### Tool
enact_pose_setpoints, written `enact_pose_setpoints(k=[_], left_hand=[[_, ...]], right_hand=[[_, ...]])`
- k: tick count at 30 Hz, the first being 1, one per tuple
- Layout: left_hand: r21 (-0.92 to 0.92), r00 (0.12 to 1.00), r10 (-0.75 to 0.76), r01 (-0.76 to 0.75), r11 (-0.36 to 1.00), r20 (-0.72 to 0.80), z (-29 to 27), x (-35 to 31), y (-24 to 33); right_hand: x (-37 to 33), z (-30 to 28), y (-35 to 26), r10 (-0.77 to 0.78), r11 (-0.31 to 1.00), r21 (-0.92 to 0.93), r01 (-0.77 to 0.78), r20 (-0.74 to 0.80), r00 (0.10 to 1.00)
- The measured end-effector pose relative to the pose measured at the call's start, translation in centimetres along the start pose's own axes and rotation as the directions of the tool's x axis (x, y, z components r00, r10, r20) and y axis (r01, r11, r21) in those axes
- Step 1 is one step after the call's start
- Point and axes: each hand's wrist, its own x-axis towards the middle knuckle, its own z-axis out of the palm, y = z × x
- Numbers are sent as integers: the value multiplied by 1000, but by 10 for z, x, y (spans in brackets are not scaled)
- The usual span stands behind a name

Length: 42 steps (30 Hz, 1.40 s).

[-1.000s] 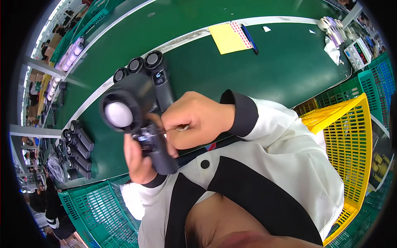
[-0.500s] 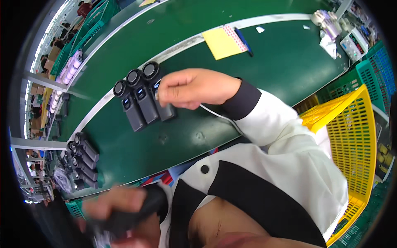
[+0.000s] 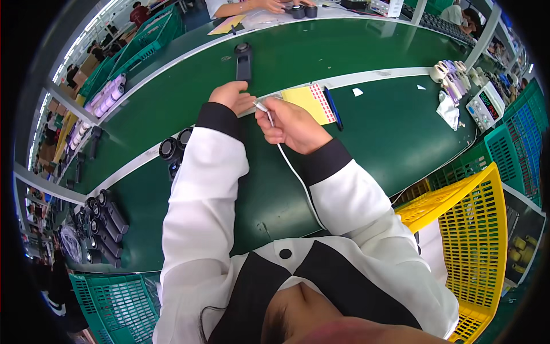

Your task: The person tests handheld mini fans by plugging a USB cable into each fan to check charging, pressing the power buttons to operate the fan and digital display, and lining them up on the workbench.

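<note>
My right hand (image 3: 293,125) pinches the white plug (image 3: 260,107) of a white cable (image 3: 299,179) that runs down toward my body. Close by on its left, my left hand (image 3: 230,97) has its fingers stretched out, holding nothing. Just beyond that hand, a dark grey handheld fan (image 3: 243,67) with a round head lies across the white strip. Left of my left sleeve, two more dark fans (image 3: 168,149) show mainly their round heads; the sleeve hides the rest.
Several dark fans (image 3: 106,226) lie at the left beside a clear plastic bag (image 3: 71,243). Yellow sticky notes (image 3: 306,104) and a blue pen (image 3: 333,109) are right of my hands. A power supply (image 3: 486,108) stands far right, above a yellow basket (image 3: 475,252). Another person's hands (image 3: 275,6) work opposite.
My left hand has come from the lower left, where it held a dark object, to the far side. A fan now lies beyond the strip. My right hand has moved off the row of fans.
</note>
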Motion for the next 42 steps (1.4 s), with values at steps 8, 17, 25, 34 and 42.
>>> enact_pose_setpoints(k=[8,17,25,34,42], left_hand=[[920,195,948,-350,-174,254,-69,-134,-88],[962,708,705,-170,215,-33,-64,-136,-105],[415,708,681,-685,599,187,-68,-161,-100],[455,666,732,-701,550,141,-69,-177,-101],[492,319,870,-864,105,374,-73,-190,-92]], right_hand=[[-3,-13,6,-56,990,-125,59,30,998],[3,-6,20,112,865,-478,-155,-117,987],[3,-3,23,-248,906,-360,224,-21,969],[-19,22,6,-464,538,-778,324,47,884],[-29,45,10,-39,994,96,45,-59,997]])
